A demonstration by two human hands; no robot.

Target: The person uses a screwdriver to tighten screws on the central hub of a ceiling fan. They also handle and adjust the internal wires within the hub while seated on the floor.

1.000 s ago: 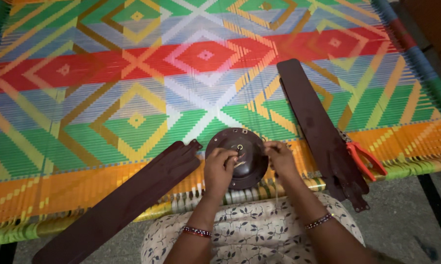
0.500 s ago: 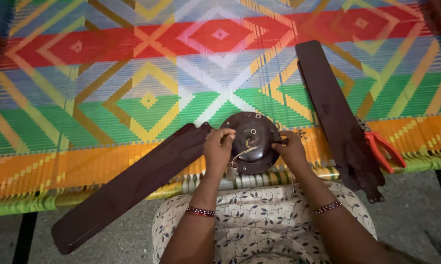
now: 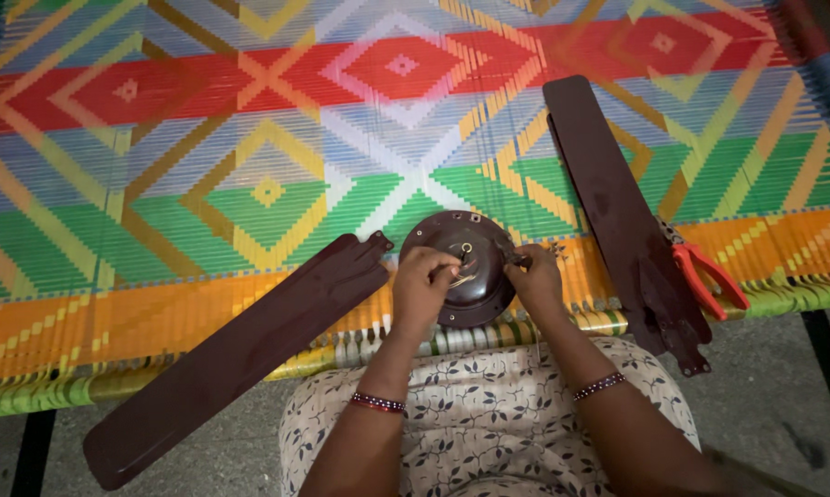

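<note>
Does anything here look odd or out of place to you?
Yes: a ceiling fan lies in pieces on the woven cot. Both hands hold the round motor hub; one blade overhangs the cot's edge, another lies beside red-handled pliers.

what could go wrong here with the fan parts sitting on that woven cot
The long dark brown fan blade on the left overhangs the edge of the colourful woven cot, so a nudge might tip it to the floor. The round dark brown fan motor hub sits near that same edge under the left hand and right hand; small fittings could drop through the weave. The red-handled pliers also lie near the edge.
</note>
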